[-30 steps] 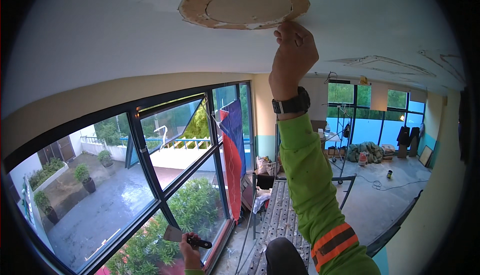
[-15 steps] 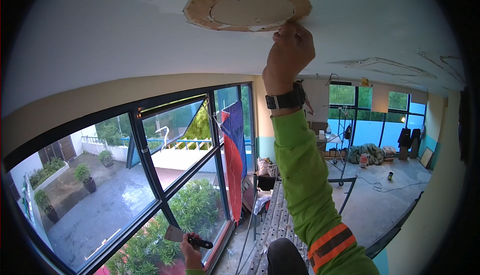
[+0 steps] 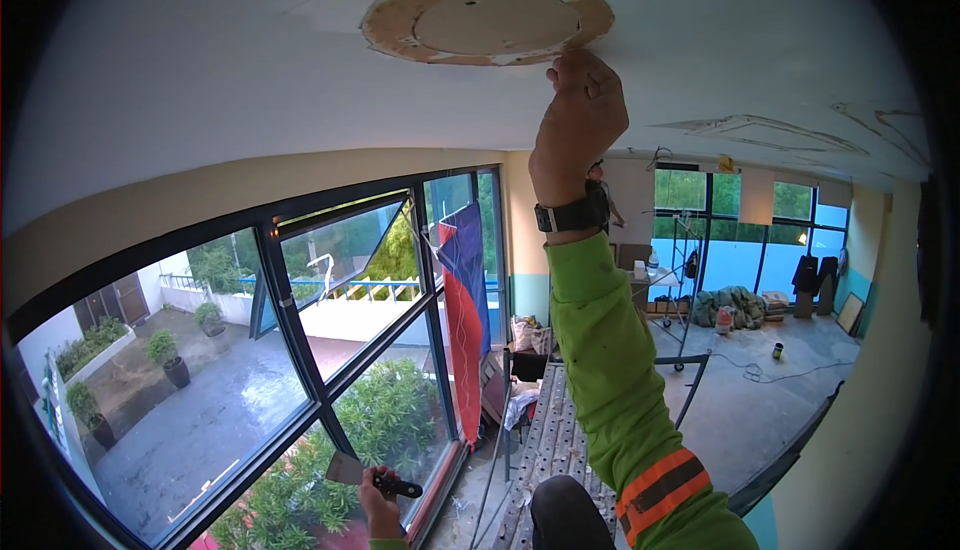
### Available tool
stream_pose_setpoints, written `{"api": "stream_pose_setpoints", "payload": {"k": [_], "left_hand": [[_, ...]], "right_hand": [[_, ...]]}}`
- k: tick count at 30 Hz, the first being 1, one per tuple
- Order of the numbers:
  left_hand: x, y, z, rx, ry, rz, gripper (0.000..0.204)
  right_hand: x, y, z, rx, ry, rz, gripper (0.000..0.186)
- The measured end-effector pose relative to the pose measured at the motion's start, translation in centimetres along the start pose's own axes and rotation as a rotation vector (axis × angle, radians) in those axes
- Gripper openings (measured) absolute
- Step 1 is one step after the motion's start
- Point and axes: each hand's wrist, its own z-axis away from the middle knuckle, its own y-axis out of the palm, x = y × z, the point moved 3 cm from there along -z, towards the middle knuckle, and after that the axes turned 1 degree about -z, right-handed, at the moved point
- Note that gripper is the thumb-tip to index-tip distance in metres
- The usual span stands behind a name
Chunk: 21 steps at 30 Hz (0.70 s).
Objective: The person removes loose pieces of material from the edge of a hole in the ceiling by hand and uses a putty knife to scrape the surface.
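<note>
My right hand (image 3: 583, 110) is raised to the ceiling, its fingers curled in a pinch at the near right edge of a round patch (image 3: 497, 22). Whatever the fingertips may hold is hidden. The patch has a pale disc in the middle, a brown ring of bare board around it and ragged white edges. Low on the left, my left hand (image 3: 380, 502) grips a putty knife (image 3: 402, 487) by its black handle, the wide metal blade pointing left, well below the ceiling.
A perforated metal scaffold plank (image 3: 548, 440) lies below me, beside my knee (image 3: 570, 515). Tall black-framed windows (image 3: 325, 395) line the left, one pane tilted open, with a red and blue flag (image 3: 463, 320) hanging there. Farther back stand a wheeled scaffold (image 3: 684, 290) and a partly hidden person (image 3: 612, 200).
My right hand has dropped slightly, its wrist lower, with the fingers still at the patch's edge. The view has shifted a little. My left hand keeps the putty knife in about the same place.
</note>
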Motion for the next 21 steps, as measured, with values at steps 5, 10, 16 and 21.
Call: {"api": "stream_pose_setpoints", "payload": {"k": [5,10,16,21], "left_hand": [[-0.1,-0.2,-0.6,0.048,0.004,-0.024,0.014],[-0.1,-0.2,-0.6,0.016,0.012,-0.028,0.015],[0.1,-0.2,-0.6,0.02,0.019,-0.038,0.016],[-0.2,-0.7,-0.7,-0.011,0.026,-0.034,0.017]], "right_hand": [[0.8,0.4,-0.1,-0.003,-0.003,0.047,0.013],[0.6,0.8,-0.4,-0.055,0.083,0.09,0.018],[-0.6,1.3,-0.6,-0.138,0.052,0.131,0.016],[-0.1,1.7,0.3,-0.105,0.028,0.175,0.012]]}}
